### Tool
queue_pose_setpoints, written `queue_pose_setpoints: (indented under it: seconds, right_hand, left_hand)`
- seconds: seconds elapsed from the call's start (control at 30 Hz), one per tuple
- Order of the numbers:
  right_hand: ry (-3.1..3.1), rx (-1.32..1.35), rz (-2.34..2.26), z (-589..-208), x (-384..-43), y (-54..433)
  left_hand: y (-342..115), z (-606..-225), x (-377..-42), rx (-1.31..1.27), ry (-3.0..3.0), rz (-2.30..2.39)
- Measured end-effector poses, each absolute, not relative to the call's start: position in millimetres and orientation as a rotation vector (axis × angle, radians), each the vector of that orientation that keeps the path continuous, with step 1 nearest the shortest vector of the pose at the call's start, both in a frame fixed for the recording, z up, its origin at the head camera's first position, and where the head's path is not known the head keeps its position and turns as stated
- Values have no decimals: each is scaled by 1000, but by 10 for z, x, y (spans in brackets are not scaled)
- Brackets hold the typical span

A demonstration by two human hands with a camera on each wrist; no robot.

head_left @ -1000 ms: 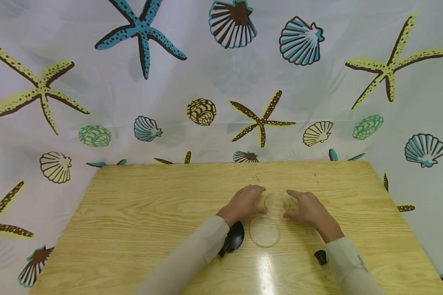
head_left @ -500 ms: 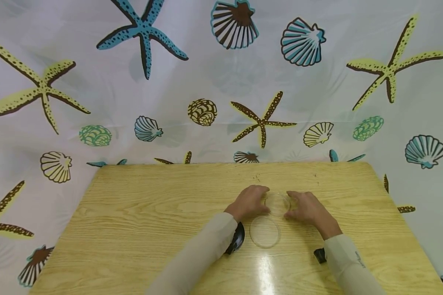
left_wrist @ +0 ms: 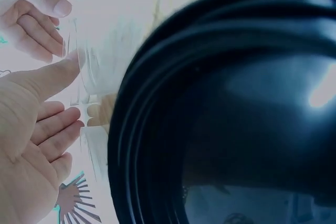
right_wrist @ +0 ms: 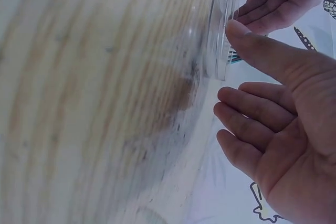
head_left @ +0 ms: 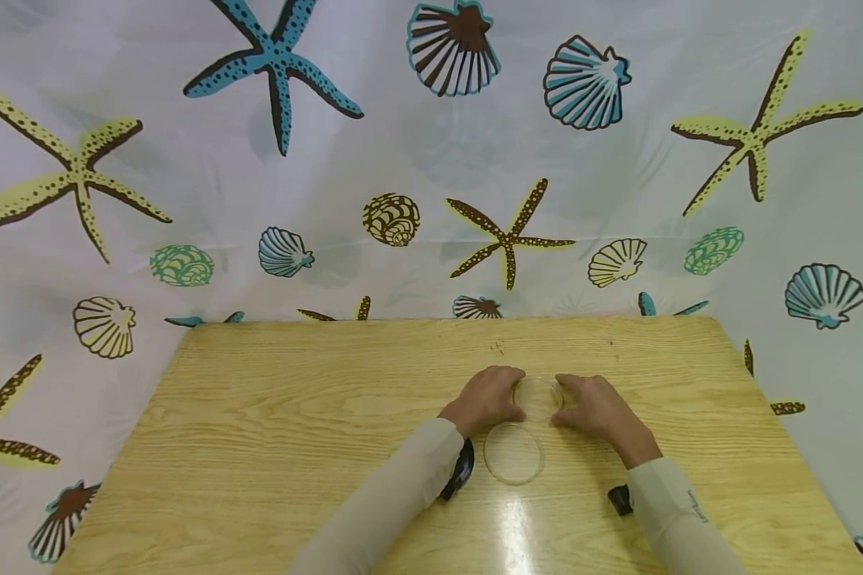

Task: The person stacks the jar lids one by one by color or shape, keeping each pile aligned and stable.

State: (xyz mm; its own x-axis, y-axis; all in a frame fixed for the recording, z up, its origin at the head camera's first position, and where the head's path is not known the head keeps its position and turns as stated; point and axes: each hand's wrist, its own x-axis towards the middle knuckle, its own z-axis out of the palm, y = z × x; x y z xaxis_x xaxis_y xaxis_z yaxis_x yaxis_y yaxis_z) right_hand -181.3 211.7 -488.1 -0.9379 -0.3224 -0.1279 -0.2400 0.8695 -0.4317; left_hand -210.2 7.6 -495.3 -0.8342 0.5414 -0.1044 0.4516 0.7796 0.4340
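A clear round petri dish (head_left: 538, 398) lies on the table between my two hands. My left hand (head_left: 483, 398) holds its left rim, with the thumb on the near side and the fingers round the far side. From the right, my right hand (head_left: 598, 409) holds the opposite rim in the same way. Closer to me is a second clear round dish (head_left: 514, 454), untouched. Partly behind my left sleeve sits a glossy black round object (head_left: 463, 468) with a short handle; its ridged black rim (left_wrist: 134, 124) fills much of the left wrist view.
A small black object (head_left: 620, 501) lies beside my right sleeve, partly covered by it. The wooden table (head_left: 295, 399) ends at a white curtain (head_left: 417, 144) printed with starfish and shells.
My left hand has moved right, up to the dish's rim, and its sleeve now covers more of the black object. The right hand has hardly moved, and the dish stays in place.
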Motion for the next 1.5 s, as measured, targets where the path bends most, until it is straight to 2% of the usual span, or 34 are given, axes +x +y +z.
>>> queue_pose_setpoints:
  seconds: [0.67,1.5]
  right_hand:
    - [2872,-414,-655,-4880,-1827,2068]
    - [2888,-519,-744,-4626,-1649,2050]
  left_hand:
    - [96,-4968,-2096,804,2756,630]
    - [-56,-4759,-1965,823,2762,617]
